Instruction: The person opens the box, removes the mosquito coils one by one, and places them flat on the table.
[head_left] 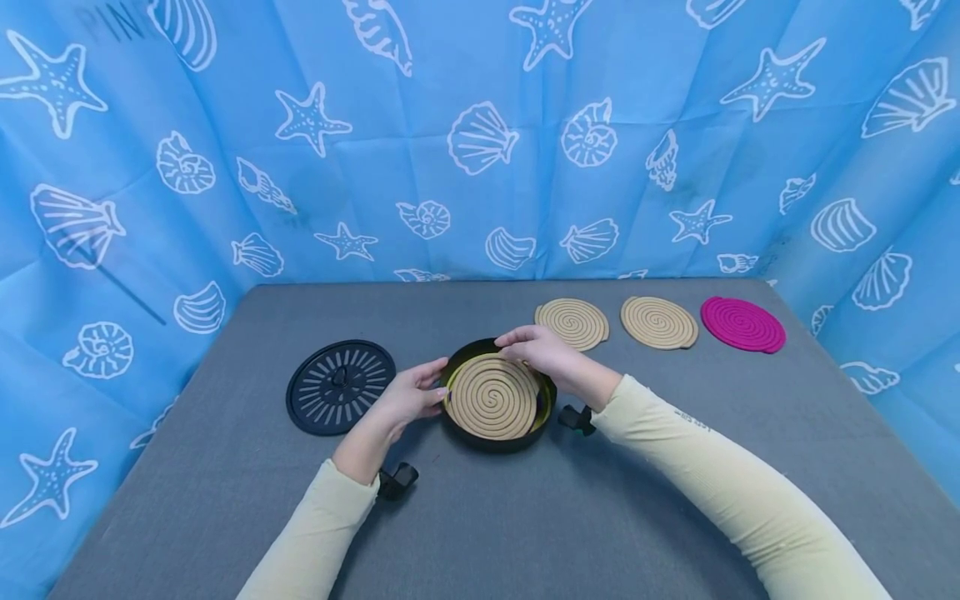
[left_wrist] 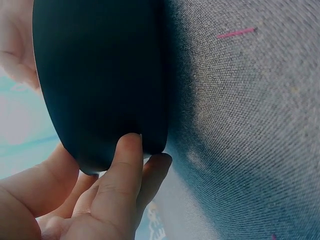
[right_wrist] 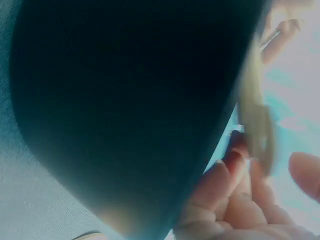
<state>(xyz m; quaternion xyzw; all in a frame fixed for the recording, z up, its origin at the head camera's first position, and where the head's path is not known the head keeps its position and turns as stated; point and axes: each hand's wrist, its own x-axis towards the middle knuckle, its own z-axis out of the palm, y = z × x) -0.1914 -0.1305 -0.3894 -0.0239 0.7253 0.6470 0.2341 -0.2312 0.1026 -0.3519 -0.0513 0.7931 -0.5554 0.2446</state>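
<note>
A round black container (head_left: 498, 446) stands mid-table, with some yellow showing inside its rim. A beige spiral-coiled coaster (head_left: 492, 397) lies over its opening; in the right wrist view the coaster's edge (right_wrist: 257, 120) stands above the rim. My left hand (head_left: 405, 400) grips the container's left side, thumb at the rim and fingers against the outer wall (left_wrist: 100, 75). At the back right rim is my right hand (head_left: 547, 357), its fingertips (right_wrist: 260, 182) right at the coaster's edge and its thumb (right_wrist: 306, 172) held apart from it.
A slotted black lid (head_left: 341, 387) with a small raised handle lies left of the container. Two beige spiral coasters (head_left: 573, 323) and a magenta one (head_left: 742, 324) are lined up at the back right. A blue shell-print curtain (head_left: 480, 192) hangs behind the grey table (head_left: 480, 533).
</note>
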